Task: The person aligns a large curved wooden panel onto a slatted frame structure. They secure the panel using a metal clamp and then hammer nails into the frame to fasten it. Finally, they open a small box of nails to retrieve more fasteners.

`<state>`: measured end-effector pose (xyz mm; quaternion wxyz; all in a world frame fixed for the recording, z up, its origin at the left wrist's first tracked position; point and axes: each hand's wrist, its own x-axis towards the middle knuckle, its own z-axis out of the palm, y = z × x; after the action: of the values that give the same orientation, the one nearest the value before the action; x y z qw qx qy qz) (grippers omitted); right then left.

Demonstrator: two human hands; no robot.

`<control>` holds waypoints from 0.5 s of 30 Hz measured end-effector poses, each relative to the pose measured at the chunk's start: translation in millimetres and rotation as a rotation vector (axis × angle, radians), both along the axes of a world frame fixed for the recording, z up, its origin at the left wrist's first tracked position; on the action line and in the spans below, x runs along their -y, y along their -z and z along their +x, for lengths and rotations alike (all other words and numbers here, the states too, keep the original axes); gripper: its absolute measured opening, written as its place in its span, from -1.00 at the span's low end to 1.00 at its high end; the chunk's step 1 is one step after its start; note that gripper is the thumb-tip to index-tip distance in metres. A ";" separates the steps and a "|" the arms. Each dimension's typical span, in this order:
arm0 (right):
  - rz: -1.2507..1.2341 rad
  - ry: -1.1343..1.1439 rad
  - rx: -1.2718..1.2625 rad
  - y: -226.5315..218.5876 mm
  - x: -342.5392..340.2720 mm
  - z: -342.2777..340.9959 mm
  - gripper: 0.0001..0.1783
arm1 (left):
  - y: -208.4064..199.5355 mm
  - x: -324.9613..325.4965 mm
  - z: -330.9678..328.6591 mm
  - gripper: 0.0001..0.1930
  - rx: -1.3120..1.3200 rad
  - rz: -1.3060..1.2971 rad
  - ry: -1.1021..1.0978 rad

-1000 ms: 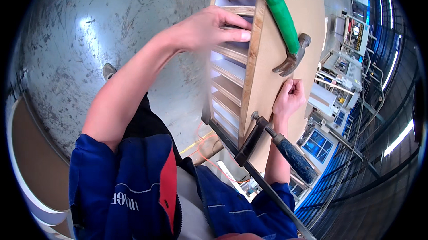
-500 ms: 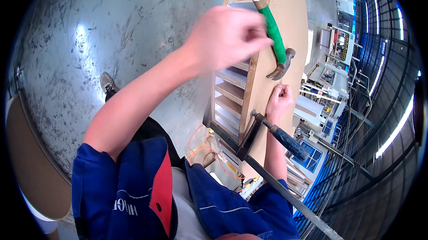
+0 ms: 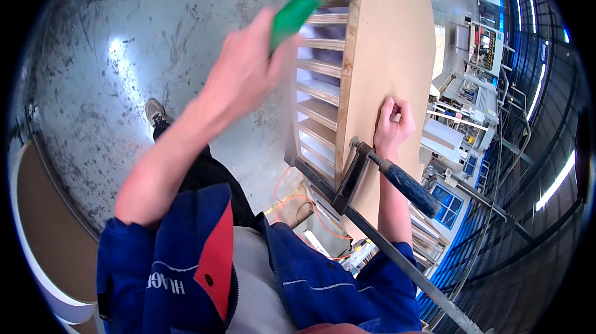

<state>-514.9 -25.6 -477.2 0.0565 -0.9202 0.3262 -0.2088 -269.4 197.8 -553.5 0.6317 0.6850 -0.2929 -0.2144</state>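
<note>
My left hand point(image 3: 245, 64) is closed round the green-wrapped handle of a claw hammer point(image 3: 295, 16), raised left of the wooden panel point(image 3: 388, 36). The hammer's head is smeared by motion near the top edge. On the panel's face rests my right hand point(image 3: 395, 124), its fingers curled and thumb pressed to them; whatever they pinch is too small to make out. Close below that hand, a bar clamp point(image 3: 411, 190) with a dark blue handle grips the panel's near end, and its screw lies beside my right wrist.
Plywood ribs point(image 3: 320, 89) line the panel's left side with gaps between them. The clamp's long bar point(image 3: 410, 266) slants to the lower right. A curved brown board point(image 3: 53, 210) stands at the left. Orange cord point(image 3: 316, 210) hangs below the ribs. Machines point(image 3: 462, 107) stand at the right.
The hammer was over the panel with its head near my right hand. Now my left hand grips it and has swung it up and left. My right hand stays on the panel.
</note>
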 end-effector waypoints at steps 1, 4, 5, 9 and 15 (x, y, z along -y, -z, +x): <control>-0.025 -0.115 -0.004 -2.8 -3.0 4.3 -0.86 | 7.3 -13.1 -13.4 -0.70 -0.170 0.001 0.028; -0.038 -0.384 -0.251 -4.0 -11.0 20.8 -0.55 | 21.5 -24.7 -57.2 -0.69 -0.569 -0.144 0.043; -0.034 -0.442 -0.236 -4.7 -12.1 25.8 -0.47 | 21.0 -20.4 -72.9 -0.69 -0.666 -0.244 0.045; -0.021 -0.500 -0.331 -2.6 -13.2 35.5 -0.09 | 15.4 -2.4 -114.8 -0.72 -0.810 -0.236 -0.013; -0.033 -0.516 -0.361 -0.4 -6.6 30.2 0.03 | 14.8 6.2 -125.3 -0.74 -0.840 -0.286 -0.015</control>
<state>-484.7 -18.9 -476.8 0.0337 -0.9956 0.0833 -0.0263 -394.6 191.6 -568.3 0.7858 0.4461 -0.0324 -0.4271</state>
